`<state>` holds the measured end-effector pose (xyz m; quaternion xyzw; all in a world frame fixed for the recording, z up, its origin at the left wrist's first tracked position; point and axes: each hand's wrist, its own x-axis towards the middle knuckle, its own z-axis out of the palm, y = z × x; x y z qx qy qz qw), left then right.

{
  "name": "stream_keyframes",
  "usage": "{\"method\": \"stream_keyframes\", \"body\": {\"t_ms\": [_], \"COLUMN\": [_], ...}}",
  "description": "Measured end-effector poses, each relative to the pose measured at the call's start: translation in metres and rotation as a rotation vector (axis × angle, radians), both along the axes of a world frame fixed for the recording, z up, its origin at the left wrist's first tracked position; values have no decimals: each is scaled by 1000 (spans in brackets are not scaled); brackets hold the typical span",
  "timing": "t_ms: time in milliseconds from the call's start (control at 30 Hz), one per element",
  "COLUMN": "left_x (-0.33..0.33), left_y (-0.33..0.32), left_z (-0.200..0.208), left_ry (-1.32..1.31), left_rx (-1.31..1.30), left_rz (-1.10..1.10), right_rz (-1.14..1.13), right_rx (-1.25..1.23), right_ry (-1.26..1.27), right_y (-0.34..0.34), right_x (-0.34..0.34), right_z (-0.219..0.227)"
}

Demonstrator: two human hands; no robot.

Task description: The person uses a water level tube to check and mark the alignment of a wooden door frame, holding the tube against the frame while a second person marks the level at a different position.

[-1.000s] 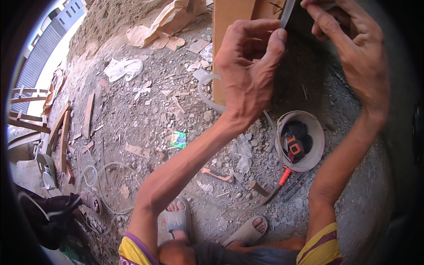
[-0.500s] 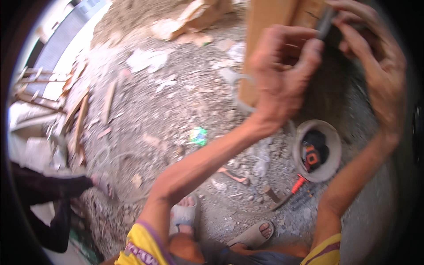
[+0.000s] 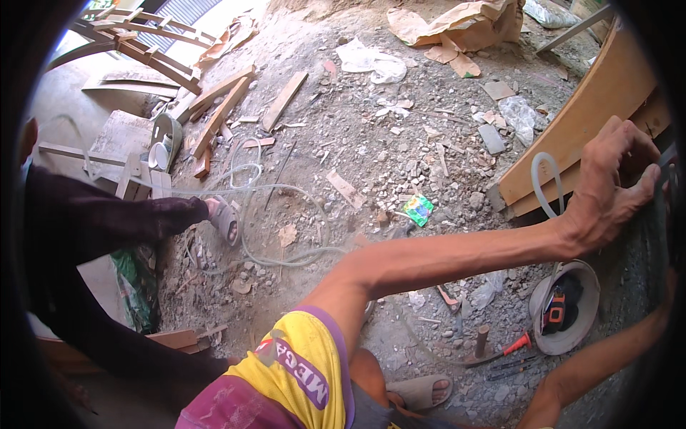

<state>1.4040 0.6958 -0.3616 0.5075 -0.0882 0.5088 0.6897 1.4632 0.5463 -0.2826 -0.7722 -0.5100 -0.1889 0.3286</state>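
Observation:
My left hand [image 3: 607,189] is raised at the right beside a wooden board [image 3: 572,121]. Thumb and fingers pinch a narrow grey piece [image 3: 667,154], mostly lost in the dark rim. A loop of clear hose [image 3: 537,171] hangs next to this wrist. My right forearm [image 3: 604,357] rises along the lower right; its hand is swallowed by the rim, so its fingers cannot be read. Below my left wrist, a pale bowl-shaped container [image 3: 587,322] holds a black and orange tape measure [image 3: 554,312]. An orange-handled tool [image 3: 517,344] lies against it.
Clear hose [image 3: 286,262] snakes over rubble-strewn ground. At the left, a person in dark clothes [image 3: 107,222] has a sandalled foot [image 3: 227,220] near it. Wood strips [image 3: 221,118], a bucket [image 3: 166,139], a green wrapper [image 3: 419,209] and torn brown paper [image 3: 464,25] lie around.
The view has swung left, bringing more of the person and hose into sight. Both hands now appear farther right; the right hand has passed into the dark rim.

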Motion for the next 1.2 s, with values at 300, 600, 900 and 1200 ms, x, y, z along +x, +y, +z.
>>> {"method": "stream_keyframes", "body": {"t_ms": [300, 600, 900, 1200], "left_x": [9, 14, -6, 6], "left_y": [3, -2, -5, 11], "left_z": [-10, -14, 23, 1], "left_ry": [70, 91, 231, 195], "left_rx": [-15, 22, -33, 80], "left_rz": [-122, -157, -182, -26], "right_rz": [45, 118, -20, 23], "right_rx": [35, 168, 74, 124], "right_ry": [-18, 9, -11, 57], "right_y": [9, 18, 14, -7], "right_x": [-2, -1, -18, 12], "right_z": [12, 19, 20, -7]}}
